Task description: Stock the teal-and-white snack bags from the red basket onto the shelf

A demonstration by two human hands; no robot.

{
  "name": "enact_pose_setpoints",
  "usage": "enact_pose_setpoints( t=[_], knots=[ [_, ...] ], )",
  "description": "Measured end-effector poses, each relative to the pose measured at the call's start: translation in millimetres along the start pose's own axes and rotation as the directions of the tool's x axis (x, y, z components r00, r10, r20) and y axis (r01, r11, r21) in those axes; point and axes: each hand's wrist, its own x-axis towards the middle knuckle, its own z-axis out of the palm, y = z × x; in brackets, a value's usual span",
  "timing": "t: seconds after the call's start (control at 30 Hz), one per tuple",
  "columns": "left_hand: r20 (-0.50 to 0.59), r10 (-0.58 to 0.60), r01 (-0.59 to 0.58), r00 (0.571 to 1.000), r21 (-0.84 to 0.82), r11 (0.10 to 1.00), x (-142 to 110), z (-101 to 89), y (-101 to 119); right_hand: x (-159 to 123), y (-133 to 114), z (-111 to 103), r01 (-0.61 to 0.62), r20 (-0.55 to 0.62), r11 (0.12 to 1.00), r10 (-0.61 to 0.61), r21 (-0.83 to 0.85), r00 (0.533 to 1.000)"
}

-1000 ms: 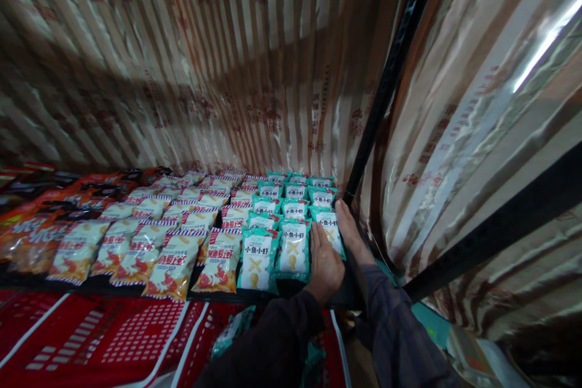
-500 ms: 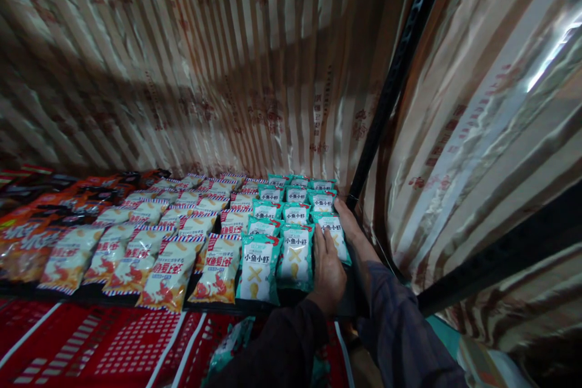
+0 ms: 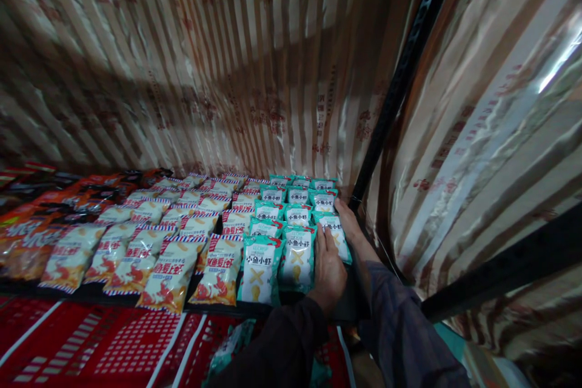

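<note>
Rows of small green-and-white snack bags (image 3: 297,254) stand at the right end of a dark shelf (image 3: 348,303). My left hand (image 3: 330,267) lies with straight fingers along the left side of the front bag (image 3: 337,231) in the rightmost row. On the opposite side, my right hand (image 3: 348,222) is stretched out against the right edge of that row, its fingers reaching toward the bag behind. The front bag sits between both hands, leaning back. Part of it is hidden by my left fingers.
White-and-orange snack bags (image 3: 170,273) fill the shelf's middle, with orange-and-black bags (image 3: 34,236) farther left. Red baskets (image 3: 113,345) sit below the front edge, one holding green bags (image 3: 231,345). A black post (image 3: 386,115) and striped wrapping (image 3: 273,60) border the shelf.
Both hands stay almost in place beside the right-hand row. The view has shifted very slightly; no bag has clearly changed position.
</note>
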Motion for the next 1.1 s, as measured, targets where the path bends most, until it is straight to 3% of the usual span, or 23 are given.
enact_pose_setpoints(
  t=[0.13, 0.57, 0.77, 1.1],
  knots=[
    [-0.008, 0.029, -0.029, 1.000, 0.032, 0.999, -3, -0.6, -1, -5, -6, 3, -0.049, -0.069, 0.999, 0.048, -0.009, 0.996],
    [-0.036, 0.044, -0.040, 0.998, 0.111, 0.993, 4, 4.9, -8, -9, 1, 10, 0.044, -0.119, 0.993, -0.058, -0.114, 0.991],
    [-0.020, 0.053, -0.049, 0.998, 0.171, 0.984, 3, 3.4, -4, -18, -8, 7, 0.016, -0.157, 0.981, -0.047, -0.194, 0.987],
    [-0.095, 0.193, -0.168, 0.977, 0.224, 0.960, -1, 11.9, -17, -59, -11, -9, -0.079, -0.204, 0.958, 0.022, -0.275, 0.979]
  ],
)
